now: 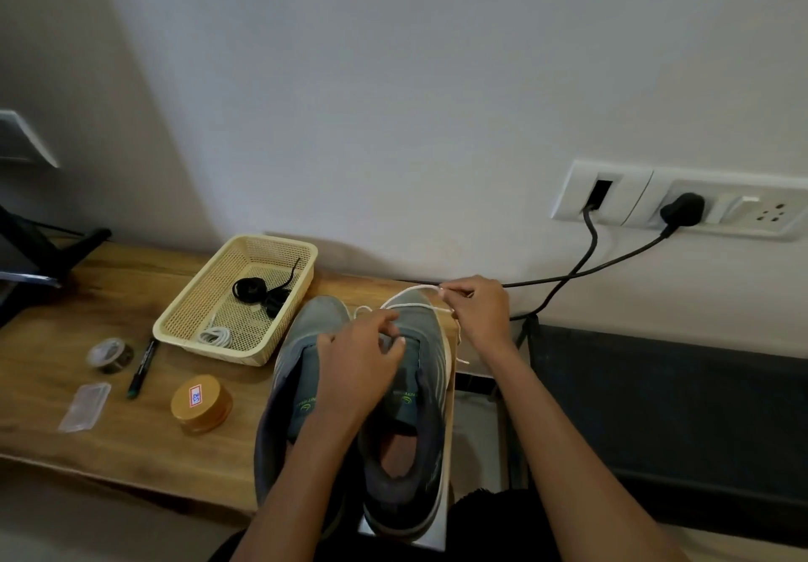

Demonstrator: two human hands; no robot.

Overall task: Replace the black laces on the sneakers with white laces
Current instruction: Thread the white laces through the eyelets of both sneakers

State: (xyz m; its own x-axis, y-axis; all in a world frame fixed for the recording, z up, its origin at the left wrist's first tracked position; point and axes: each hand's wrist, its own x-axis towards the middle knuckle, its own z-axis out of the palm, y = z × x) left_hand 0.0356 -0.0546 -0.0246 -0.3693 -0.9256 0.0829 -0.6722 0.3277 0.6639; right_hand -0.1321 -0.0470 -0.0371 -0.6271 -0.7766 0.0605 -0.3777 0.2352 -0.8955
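At lower centre of the frame, the grey sneakers [312,325] stood side by side on the wooden table [131,439]. The left hand [358,360] curled its fingers on one at the eyelets, and the right hand [481,312] pinched the white lace [411,305] above the toes. The black laces [258,292] lay in the basket [223,353], left of centre

- Two grey sneakers [312,325] side by side on the bench [109,430], toes to the wall.
- Left hand [358,369] on the sneaker farther from the basket [175,321], fingers [389,321] curled at the eyelets; whether they grip anything is hidden.
- Right hand [478,308] pinches the white lace [426,287] just past the toe.
- In the basket: black laces [258,290] and a coiled spare white lace [215,336].
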